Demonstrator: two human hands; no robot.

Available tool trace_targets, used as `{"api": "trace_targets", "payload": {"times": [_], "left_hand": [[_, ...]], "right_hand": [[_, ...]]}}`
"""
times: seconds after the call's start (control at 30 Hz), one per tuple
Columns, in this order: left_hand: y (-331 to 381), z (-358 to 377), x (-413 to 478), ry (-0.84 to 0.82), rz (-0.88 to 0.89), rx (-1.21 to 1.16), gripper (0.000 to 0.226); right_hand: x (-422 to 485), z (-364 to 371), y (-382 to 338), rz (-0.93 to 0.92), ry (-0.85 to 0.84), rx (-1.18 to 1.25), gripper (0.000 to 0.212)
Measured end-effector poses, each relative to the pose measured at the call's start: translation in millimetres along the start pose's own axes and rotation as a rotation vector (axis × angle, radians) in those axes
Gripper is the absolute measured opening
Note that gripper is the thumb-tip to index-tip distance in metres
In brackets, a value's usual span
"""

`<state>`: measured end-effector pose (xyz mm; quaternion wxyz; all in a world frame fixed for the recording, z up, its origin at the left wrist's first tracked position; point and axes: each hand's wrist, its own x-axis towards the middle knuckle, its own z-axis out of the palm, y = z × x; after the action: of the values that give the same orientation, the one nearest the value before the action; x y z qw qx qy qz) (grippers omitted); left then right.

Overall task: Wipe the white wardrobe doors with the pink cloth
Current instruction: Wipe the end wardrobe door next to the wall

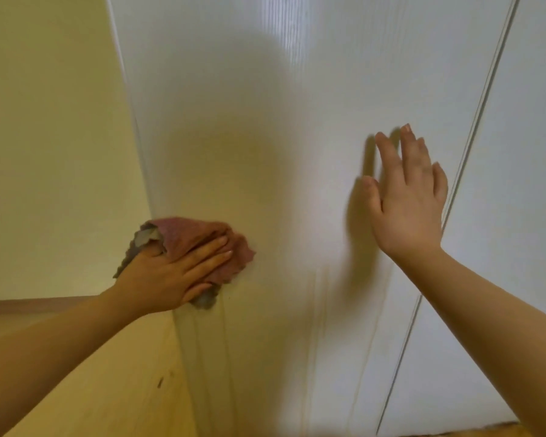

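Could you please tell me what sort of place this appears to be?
Most likely a room in a home, perhaps a bedroom: tall white wardrobe doors fill the view, a cream wall adjoins them, and the left hand presses a pink cloth to one door.

1. The wardrobe door (pixel 234 121) fills the middle of the frame, from top to bottom.
2. A seam (pixel 475 127) runs from the upper right down to the lower right; a second door (pixel 524 152) lies right of it.
3. The wall (pixel 51 137) takes the upper left, with the floor (pixel 92 389) below it at lower left.
4. The cloth (pixel 196 234) lies on the middle door near its left edge, left of centre, with the left hand (pixel 167 275) flat on it.
5. The right hand (pixel 407 209) is at right of centre, just left of the seam.
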<state>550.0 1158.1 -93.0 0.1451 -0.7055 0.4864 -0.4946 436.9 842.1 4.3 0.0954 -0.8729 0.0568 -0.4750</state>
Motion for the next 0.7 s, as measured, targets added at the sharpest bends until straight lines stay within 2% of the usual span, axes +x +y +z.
{"api": "trace_targets", "payload": {"times": [0.1, 0.2, 0.33, 0.37, 0.43, 0.53, 0.6, 0.7], "left_hand": [[-1, 1, 14, 0.057, -0.015, 0.028, 0.056], [16, 2, 97, 0.206, -0.106, 0.071, 0.055], [32, -4, 167, 0.206, -0.251, 0.065, 0.06], [33, -5, 168, 0.179, -0.247, 0.032, 0.059], [35, -2, 144, 0.129, -0.129, 0.019, 0.056], [25, 8, 71, 0.126, 0.016, 0.023, 0.053], [7, 3, 34, 0.135, -0.01, 0.033, 0.054], [-9, -6, 38, 0.191, -0.146, 0.091, 0.058]], "right_hand": [[-1, 3, -3, 0.047, 0.033, -0.002, 0.05], [-1, -2, 0, 0.098, 0.036, -0.024, 0.051], [-3, -5, 7, 0.106, 0.043, -0.048, 0.053], [-6, -5, 6, 0.107, 0.039, -0.05, 0.054], [-14, -3, 4, 0.116, 0.017, -0.052, 0.056], [-30, 4, -4, 0.096, -0.02, -0.04, 0.055], [-35, 9, -11, 0.066, -0.027, -0.032, 0.055], [-37, 17, -23, 0.066, 0.006, 0.02, 0.054]]}}
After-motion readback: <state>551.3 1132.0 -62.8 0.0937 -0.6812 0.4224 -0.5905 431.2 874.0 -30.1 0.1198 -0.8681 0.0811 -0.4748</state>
